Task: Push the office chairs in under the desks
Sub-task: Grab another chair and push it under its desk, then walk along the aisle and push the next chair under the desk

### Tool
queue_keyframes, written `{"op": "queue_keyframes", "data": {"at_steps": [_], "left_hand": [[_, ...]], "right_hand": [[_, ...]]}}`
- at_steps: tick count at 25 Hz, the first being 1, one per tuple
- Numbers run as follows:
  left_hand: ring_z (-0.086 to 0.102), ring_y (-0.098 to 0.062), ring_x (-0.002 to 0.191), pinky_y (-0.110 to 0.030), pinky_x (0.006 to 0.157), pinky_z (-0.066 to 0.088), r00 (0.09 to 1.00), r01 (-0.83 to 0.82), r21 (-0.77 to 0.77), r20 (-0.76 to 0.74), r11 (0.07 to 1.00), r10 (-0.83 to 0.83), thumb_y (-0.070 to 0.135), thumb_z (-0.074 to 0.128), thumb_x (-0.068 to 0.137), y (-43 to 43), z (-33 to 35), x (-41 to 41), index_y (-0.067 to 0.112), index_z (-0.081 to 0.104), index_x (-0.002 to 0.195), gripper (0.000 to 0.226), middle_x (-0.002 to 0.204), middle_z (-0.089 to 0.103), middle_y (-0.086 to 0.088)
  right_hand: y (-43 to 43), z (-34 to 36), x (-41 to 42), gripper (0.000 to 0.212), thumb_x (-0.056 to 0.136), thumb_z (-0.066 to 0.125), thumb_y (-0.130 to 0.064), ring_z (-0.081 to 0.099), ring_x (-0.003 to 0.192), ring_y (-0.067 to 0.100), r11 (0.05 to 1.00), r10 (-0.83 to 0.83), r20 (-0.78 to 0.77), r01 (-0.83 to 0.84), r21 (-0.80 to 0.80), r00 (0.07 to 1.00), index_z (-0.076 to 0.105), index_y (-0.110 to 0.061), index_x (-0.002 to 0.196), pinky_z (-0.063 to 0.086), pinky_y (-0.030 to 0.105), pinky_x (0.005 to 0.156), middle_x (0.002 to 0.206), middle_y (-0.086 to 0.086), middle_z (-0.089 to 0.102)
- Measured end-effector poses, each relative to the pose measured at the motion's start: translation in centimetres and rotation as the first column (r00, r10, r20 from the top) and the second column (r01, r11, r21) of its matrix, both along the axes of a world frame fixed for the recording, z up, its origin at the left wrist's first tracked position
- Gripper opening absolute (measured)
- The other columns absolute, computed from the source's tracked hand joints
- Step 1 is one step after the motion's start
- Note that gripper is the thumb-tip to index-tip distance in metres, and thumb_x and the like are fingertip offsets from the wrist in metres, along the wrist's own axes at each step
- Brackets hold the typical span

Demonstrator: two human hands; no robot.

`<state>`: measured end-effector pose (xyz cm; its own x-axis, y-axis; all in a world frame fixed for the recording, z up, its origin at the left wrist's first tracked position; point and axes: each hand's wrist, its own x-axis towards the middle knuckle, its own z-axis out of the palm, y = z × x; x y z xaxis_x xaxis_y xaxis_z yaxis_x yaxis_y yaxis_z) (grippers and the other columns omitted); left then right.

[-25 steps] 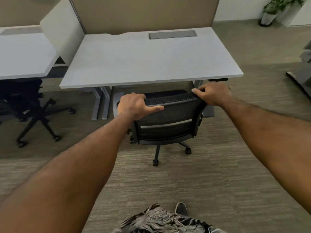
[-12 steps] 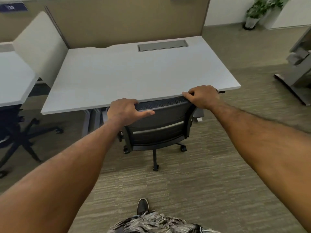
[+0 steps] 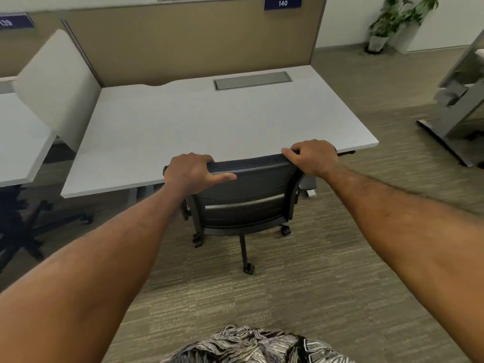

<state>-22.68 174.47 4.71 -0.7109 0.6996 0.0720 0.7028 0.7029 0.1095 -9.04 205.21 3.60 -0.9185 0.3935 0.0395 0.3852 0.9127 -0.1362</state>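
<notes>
A black mesh-backed office chair point(image 3: 251, 195) stands at the front edge of the pale grey desk point(image 3: 209, 121), its seat hidden under the desktop and its backrest top touching the desk edge. My left hand point(image 3: 193, 172) grips the left end of the backrest's top rail, thumb lying along the back. My right hand point(image 3: 311, 157) grips the right end of the same rail, fingers curled over it. The chair's casters and one leg show on the carpet below.
A second black chair point(image 3: 28, 226) sits under the neighbouring desk point(image 3: 18, 142) at the left. A tan partition point(image 3: 188, 43) and a white side screen point(image 3: 57, 85) border the desk. A grey stand point(image 3: 455, 119) is at the right, a potted plant point(image 3: 392, 19) far back.
The chair has rolled forward under the desk with both hands on its backrest; its top rail now meets the desk edge. The view has moved closer to the desk.
</notes>
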Motion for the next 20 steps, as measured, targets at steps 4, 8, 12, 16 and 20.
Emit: {"op": "queue_keyframes", "data": {"at_steps": [4,8,12,16,20], "left_hand": [[0.049,-0.007,0.06,-0.027,0.052,0.028,1.0,-0.007,-0.012,-0.009,1.0,0.007,0.112,0.018,0.057,0.3,-0.1,-0.1,0.028,0.068,0.088,0.102,0.064,0.058,0.012],[0.058,-0.015,0.069,-0.03,0.057,0.035,0.999,-0.021,-0.039,0.029,0.999,0.023,0.113,0.012,0.051,0.7,0.0,0.0,0.028,0.07,0.097,0.112,0.071,0.063,0.009],[0.062,-0.017,0.076,-0.03,0.059,0.037,0.997,-0.078,-0.011,0.011,0.997,0.078,0.111,0.016,0.058,0.4,-0.5,1.2,0.029,0.07,0.109,0.11,0.082,0.069,0.009],[0.062,-0.018,0.086,-0.035,0.074,0.043,0.985,-0.084,0.084,-0.144,0.993,0.095,0.101,0.011,0.075,-0.4,-1.8,3.5,0.023,0.068,0.113,0.103,0.098,0.072,0.002],[0.045,-0.029,0.139,-0.051,0.118,0.029,0.985,-0.109,-0.007,-0.136,0.994,0.107,0.091,0.016,0.085,-2.3,-1.3,4.8,0.019,0.043,0.15,0.101,0.152,0.05,-0.01]], "right_hand": [[0.3,0.3,-0.2,0.063,0.095,0.028,-0.071,0.056,0.08,0.016,1.0,0.01,0.017,-0.01,0.004,1.0,0.076,-0.033,0.109,0.042,0.035,0.072,0.081,-0.009,0.062],[0.5,0.3,0.1,0.061,0.097,0.031,-0.07,0.059,0.084,0.018,0.999,0.032,0.017,-0.032,-0.003,0.999,0.075,-0.031,0.114,0.043,0.036,0.076,0.087,-0.006,0.067],[0.5,0.5,0.4,0.063,0.098,0.038,-0.067,0.053,0.13,0.026,0.997,0.071,-0.02,-0.071,-0.025,0.997,0.06,-0.025,0.139,0.04,0.048,0.106,0.142,0.004,0.061],[-0.3,0.5,1.1,0.071,0.102,0.037,-0.062,0.019,0.154,0.028,0.997,0.055,-0.055,-0.058,-0.049,0.997,0.031,-0.02,0.158,0.016,0.052,0.123,0.168,0.009,0.021],[-2.1,1.0,1.1,0.074,0.102,0.036,-0.062,0.017,0.155,0.029,0.994,0.088,-0.115,-0.095,-0.049,0.989,0.027,-0.018,0.16,0.015,0.053,0.124,0.17,0.011,0.016]]}}
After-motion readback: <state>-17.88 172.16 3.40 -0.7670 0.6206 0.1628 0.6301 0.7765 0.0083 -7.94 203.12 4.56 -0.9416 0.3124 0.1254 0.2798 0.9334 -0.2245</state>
